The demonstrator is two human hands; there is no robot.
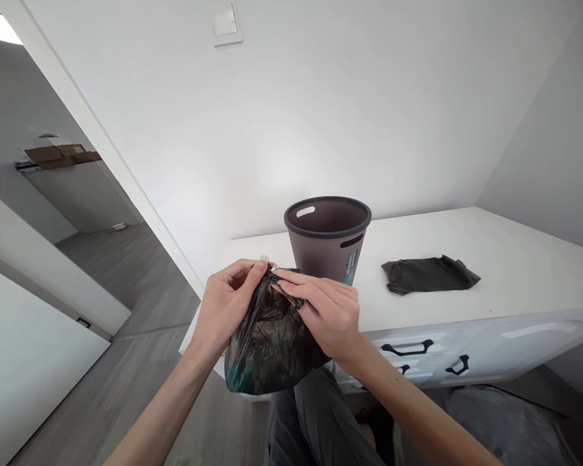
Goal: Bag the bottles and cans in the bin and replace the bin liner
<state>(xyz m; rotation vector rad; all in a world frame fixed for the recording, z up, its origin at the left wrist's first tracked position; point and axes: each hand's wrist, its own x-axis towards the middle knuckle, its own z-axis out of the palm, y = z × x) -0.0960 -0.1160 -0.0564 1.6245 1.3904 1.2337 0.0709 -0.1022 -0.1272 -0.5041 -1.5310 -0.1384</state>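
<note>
From where I stand, the person's left hand (pixel 230 294) and right hand (pixel 328 310) both pinch the gathered top of a bulging, thin black plastic bag (pixel 276 353) — greenish at one lower corner. It is held at the near edge of a white cabinet (pixel 525 259), before a tapered, brownish-purple bin (pixel 315 249) standing upright. A flat black sheet-like bundle (pixel 430 274) lies right of the bin — untouched.

The bag (pixel 278 353) is thin, crinkly, kinda shiny plastic. Bin (pixel 318 254) looks like smooth matt plastic, desk (pixel 510 259) is pretty smooth, floor (pixel 143 369) has a matt wood-grain look.
</note>
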